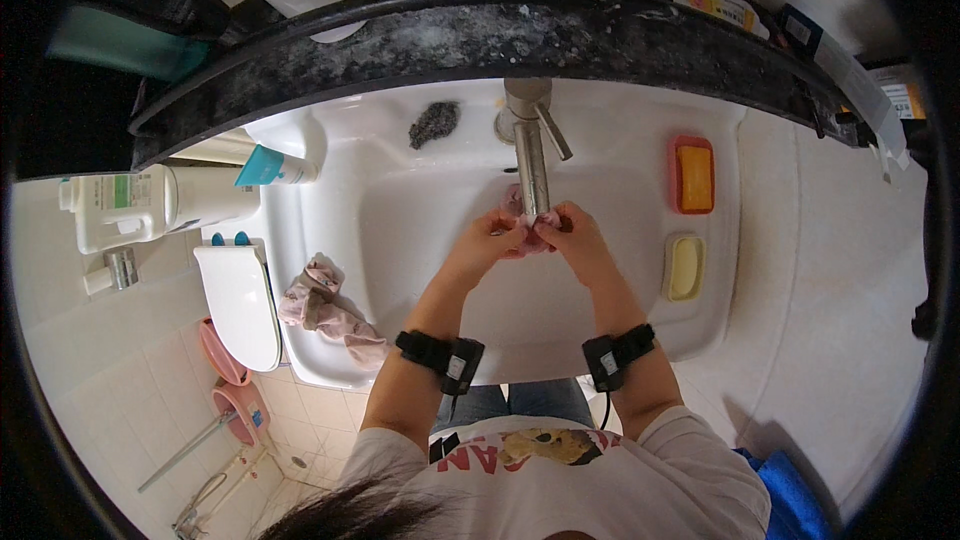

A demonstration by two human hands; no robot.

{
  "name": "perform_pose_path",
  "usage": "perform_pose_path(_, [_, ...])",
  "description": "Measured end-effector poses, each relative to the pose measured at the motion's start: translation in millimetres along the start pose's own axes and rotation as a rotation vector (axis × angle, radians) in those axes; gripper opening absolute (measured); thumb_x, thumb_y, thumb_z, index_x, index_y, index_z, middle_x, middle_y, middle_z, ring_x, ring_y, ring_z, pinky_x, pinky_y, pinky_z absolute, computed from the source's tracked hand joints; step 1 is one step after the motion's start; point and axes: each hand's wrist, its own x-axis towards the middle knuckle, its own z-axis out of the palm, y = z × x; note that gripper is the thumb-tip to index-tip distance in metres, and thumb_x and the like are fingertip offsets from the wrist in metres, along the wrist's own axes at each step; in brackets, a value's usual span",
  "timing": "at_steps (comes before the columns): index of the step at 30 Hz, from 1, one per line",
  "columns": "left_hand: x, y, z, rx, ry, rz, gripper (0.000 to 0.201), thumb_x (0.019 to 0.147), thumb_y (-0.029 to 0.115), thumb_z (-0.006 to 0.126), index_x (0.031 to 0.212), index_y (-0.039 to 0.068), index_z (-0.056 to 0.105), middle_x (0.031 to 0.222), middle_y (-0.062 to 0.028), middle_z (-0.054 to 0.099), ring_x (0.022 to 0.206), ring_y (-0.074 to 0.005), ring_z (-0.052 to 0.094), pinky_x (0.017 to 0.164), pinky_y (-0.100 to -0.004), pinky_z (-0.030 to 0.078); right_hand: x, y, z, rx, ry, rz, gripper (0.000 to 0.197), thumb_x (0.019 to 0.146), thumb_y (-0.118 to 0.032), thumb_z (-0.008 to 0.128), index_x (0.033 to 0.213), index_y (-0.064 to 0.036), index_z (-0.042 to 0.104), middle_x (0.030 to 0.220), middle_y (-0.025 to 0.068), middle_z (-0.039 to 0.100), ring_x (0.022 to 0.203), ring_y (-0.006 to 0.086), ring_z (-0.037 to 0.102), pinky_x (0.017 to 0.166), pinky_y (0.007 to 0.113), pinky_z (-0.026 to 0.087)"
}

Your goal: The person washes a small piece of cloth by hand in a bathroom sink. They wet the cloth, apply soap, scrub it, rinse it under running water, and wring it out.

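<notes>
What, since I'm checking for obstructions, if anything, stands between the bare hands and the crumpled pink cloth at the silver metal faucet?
Nothing visible: the bare left hand and right hand already grip the crumpled pink cloth. The silver metal faucet just hides part of it from view.

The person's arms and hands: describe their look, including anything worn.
The left hand and right hand are bare. Each forearm wears a black strap and boxy black module with a small white label and thin black cable. The short sleeves are white.
</notes>
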Motion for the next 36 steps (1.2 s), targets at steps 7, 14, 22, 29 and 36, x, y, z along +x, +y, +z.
perform_pose_path(7, [8.1,0.3,10.0,0.923,0.615,0.337,0.026,0.076,0.015,0.064,0.09,0.0,0.048,0.083,-0.0137,0.057,0.073,-0.0232,0.059,0.065,-0.0329,0.048,5.1,6.9,15.0,-0.655,0.457,-0.217,0.022,0.077,-0.009,0.066,0.087,-0.0037,0.047,0.088,0.0105,0.06,0.081,0.0139,0.058,0.065,0.031,0.048])
perform_pose_path(14, [2.9,-0.2,4.9,-0.039,0.035,0.04,0.02,0.078,0.011,0.064,0.088,0.002,0.049,0.075,-0.0087,0.054,0.073,-0.0174,0.058,0.063,-0.0303,0.047,-2.8,0.6,10.1,0.216,-0.023,-0.055,0.019,0.077,-0.009,0.067,0.083,-0.0031,0.05,0.088,0.0099,0.06,0.081,0.0142,0.058,0.069,0.031,0.048])
perform_pose_path(22, [0.9,5.5,6.3,0.807,0.475,0.262,0.02,0.08,0.014,0.063,0.087,0.003,0.047,0.07,-0.0033,0.053,0.071,-0.0143,0.056,0.065,-0.0306,0.049,4.2,4.3,8.2,-0.639,0.392,-0.202,0.018,0.075,-0.007,0.066,0.078,-0.0022,0.048,0.089,0.0117,0.059,0.083,0.0126,0.057,0.065,0.032,0.045])
perform_pose_path(29, [-6.1,7.9,9.2,-0.109,-0.002,0.126,0.021,0.08,0.016,0.063,0.09,0.002,0.051,0.08,-0.0071,0.059,0.067,-0.0164,0.057,0.059,-0.0308,0.049,-5.2,-4.9,6.3,0.371,-0.075,-0.001,0.019,0.075,-0.007,0.065,0.082,-0.0018,0.048,0.095,0.0136,0.057,0.08,0.0158,0.058,0.064,0.034,0.046])
perform_pose_path(36, [-0.8,2.8,5.7,1.096,0.667,0.438,0.017,0.081,0.011,0.063,0.092,0.005,0.051,0.085,-0.0046,0.06,0.069,-0.016,0.058,0.058,-0.0306,0.049,2.7,0.9,-0.6,-0.803,0.555,-0.31,0.02,0.078,-0.011,0.065,0.084,-0.0024,0.048,0.092,0.0107,0.056,0.078,0.0179,0.057,0.062,0.032,0.046])
